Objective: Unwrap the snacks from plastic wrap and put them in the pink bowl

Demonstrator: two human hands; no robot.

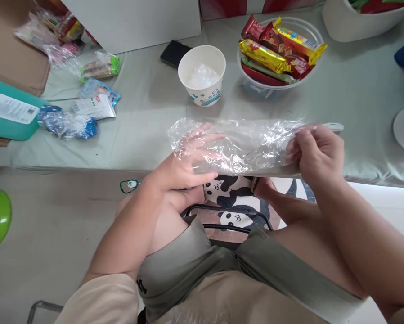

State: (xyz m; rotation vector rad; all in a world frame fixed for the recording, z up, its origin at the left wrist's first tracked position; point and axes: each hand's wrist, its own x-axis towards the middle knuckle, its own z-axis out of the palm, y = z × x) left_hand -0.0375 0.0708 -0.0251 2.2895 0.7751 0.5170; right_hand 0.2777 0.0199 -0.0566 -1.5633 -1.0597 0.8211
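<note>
Stretching sideways above the near edge of a table covered in pale grey-green cloth (144, 135), a long, clear, crinkled plastic bag (245, 148) spans both hands, on the wearer's side of a white paper cup with blue print (206, 94).

Grip, right: the right hand (320, 153) pinches the bag's gathered end between thumb and bent fingers. Grip, left: the left hand (186, 162) has its fingers spread wide with plastic lying over them; it does not clamp.

Handling, judged by eye: very light, limp, unable to hold a shape; glossy, so probably slippery, and apt to crumple or cling. Thin enough that a sharp pull at one point may tear it. Best hold: a broad pinch on the gathered right end, with a second pinch on an edge at the left.

Unresolved: whether the left fingers sit inside the bag or merely behind it. Glare and folds hide its mouth and seams. Right fingertips partly lost in the folds. A slim white object (335, 127) shows past the right hand, mostly covered; identity unclear. Translucent crumpled contents (204, 76) in the cup: uncertain. A white tub (353, 24), top right, is cut off by the frame.
</note>
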